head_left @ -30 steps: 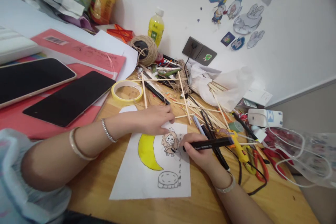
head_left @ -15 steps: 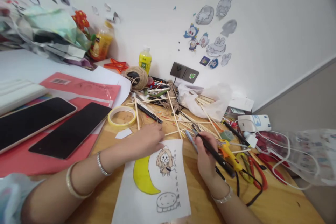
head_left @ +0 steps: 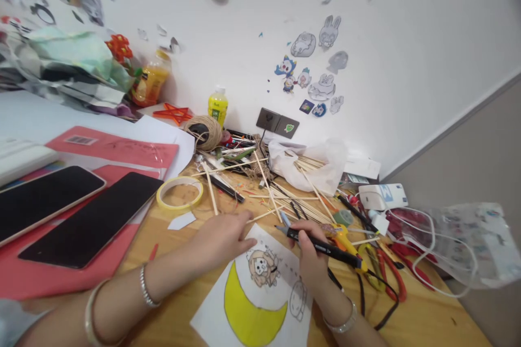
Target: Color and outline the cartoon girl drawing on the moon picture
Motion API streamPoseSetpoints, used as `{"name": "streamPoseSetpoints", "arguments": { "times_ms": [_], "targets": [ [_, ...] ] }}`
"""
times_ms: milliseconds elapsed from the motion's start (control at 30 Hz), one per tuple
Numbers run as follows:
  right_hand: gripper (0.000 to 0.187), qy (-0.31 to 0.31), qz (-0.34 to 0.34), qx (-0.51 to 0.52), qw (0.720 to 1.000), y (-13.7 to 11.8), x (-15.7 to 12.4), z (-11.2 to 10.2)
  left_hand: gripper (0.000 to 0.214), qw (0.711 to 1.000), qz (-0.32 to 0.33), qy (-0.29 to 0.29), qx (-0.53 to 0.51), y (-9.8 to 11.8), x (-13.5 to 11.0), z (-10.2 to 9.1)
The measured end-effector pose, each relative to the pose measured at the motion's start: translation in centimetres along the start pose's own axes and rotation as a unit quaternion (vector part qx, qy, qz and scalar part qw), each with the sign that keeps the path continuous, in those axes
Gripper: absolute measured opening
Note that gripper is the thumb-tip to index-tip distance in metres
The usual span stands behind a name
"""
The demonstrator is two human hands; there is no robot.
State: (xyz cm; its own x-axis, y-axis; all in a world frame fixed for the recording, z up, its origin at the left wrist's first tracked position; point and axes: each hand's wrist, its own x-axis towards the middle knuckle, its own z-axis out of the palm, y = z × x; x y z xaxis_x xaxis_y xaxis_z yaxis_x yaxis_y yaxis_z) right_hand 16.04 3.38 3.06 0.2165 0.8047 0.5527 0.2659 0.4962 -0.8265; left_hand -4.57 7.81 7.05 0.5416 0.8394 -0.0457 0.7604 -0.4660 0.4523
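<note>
"Your right hand (head_left: 311, 257) has its grip closed around a black pen (head_left: 325, 248), as the head view shows. You have its tip aimed left, near the upper edge of your paper (head_left: 260, 296); I can't tell whether it touches anything."

"And your left hand (head_left: 226, 233)?"

"You have its thumb at the paper's top corner. I can't tell whether that grip pinches the sheet or merely rests there."

"Where's your paper, then?"

"Right in front of you on the tabletop (head_left: 423, 320), set at a slant, between your forearms. You can see a yellow moon (head_left: 248, 320) on it, with a small figure (head_left: 262, 268) above and a round outline (head_left: 298, 300) to the right."

"What's around your hands?"

"Beyond your left, a tape roll (head_left: 179, 207) and a white scrap (head_left: 182, 221); beyond your right, sticks (head_left: 293, 199), with a yellow glue gun (head_left: 342, 236) just beside that hand."
</note>
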Motion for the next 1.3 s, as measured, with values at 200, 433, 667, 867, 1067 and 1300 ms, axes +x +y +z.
{"name": "streamPoseSetpoints", "arguments": {
  "times_ms": [200,433,667,867,1067,1300],
  "targets": [
    [0.016,-0.02,-0.063,-0.082,0.994,-1.9,1.4,-0.3,0.061,0.992,0.052,-0.032,0.107,0.5,-0.3,2.0],
    [0.006,-0.142,-0.005,-0.064,0.988,-2.6,-0.3,-2.4,0.052,0.995,0.038,-0.028,0.082,0.2,-0.3,1.7],
    [0.023,-0.171,0.069,-0.046,0.982,-0.6,-2.9,-2.4,0.045,0.997,0.014,-0.024,0.077,0.8,-0.4,1.3],
    [0.025,-0.169,0.07,-0.08,0.98,-0.5,-3.1,-2.6,0.052,0.994,-0.007,-0.048,0.097,1.8,-0.4,1.3],
    [0.026,-0.188,0.04,-0.099,0.976,-0.6,-3.0,-2.6,0.059,0.998,0.001,-0.045,0.054,0.8,-0.4,2.2],
    [0.022,-0.21,0.021,-0.112,0.971,-1.3,-2.5,-2.6,0.064,0.993,0.074,-0.047,-0.084,-0.7,-0.2,2.0]
  ]
}}
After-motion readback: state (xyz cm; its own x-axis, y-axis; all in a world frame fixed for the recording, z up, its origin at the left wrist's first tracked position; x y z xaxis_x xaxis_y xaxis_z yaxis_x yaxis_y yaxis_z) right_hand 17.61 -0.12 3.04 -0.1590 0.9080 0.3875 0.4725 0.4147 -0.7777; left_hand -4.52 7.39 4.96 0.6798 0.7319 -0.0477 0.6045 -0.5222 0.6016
